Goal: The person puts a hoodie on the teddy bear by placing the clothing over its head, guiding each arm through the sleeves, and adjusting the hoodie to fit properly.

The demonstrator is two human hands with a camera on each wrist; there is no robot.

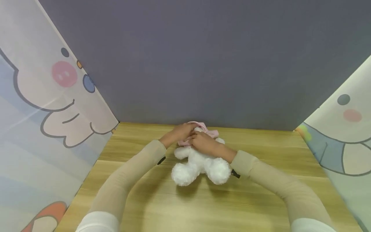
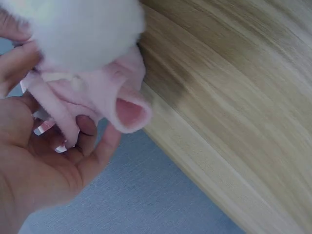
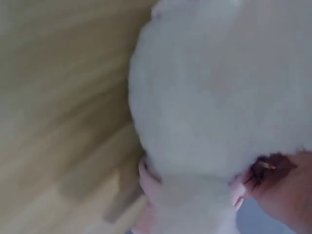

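A white plush toy (image 1: 198,162) lies on the wooden table, its two legs toward me. A small pink garment (image 1: 213,133) is bunched about its far end; in the left wrist view one hollow sleeve (image 2: 130,113) points outward. My left hand (image 1: 183,131) holds the garment's edge, its fingers (image 2: 87,134) curled round a pink strip of cloth. From the other side my right hand (image 1: 205,143) reaches across the toy and pinches pink cloth (image 3: 237,187). The toy's fur hides part of the right fingertips.
The wooden tabletop (image 1: 261,196) ends at a grey panel (image 1: 203,64) just beyond the toy. Panels with cartoon prints stand at the left (image 1: 29,135) and right (image 1: 350,129).
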